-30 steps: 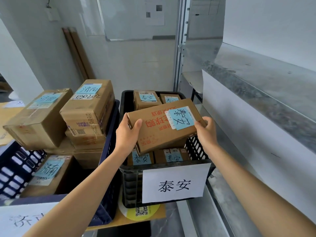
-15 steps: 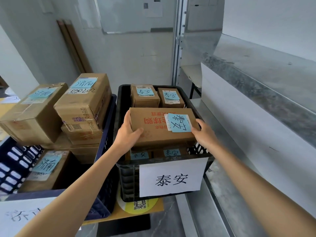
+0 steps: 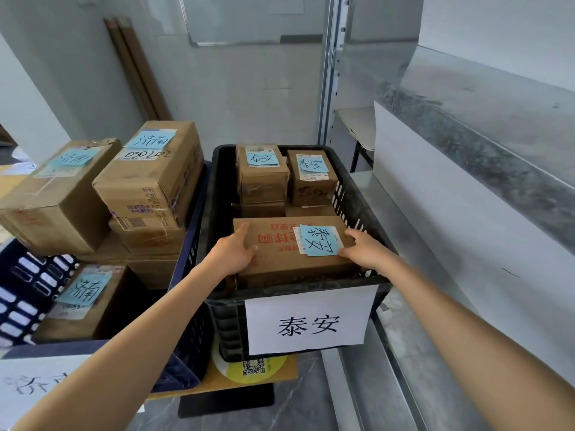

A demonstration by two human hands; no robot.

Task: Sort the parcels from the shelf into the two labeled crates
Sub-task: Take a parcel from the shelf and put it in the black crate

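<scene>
The flat brown cardboard parcel with the blue note (image 3: 292,248) lies at the near end of the black plastic crate (image 3: 371,194) labelled 泰安, on the right of the blue plastic crate (image 3: 186,253). The left hand (image 3: 233,255) and the right hand (image 3: 362,251) rest on its near corners, fingers spread flat, not clamped. It seems to sit on smaller boxes, so letting go unevenly could tip it or pinch fingers against the crate's right wall. A second ago both hands held it tilted above the rim; now it is down and level.
</scene>
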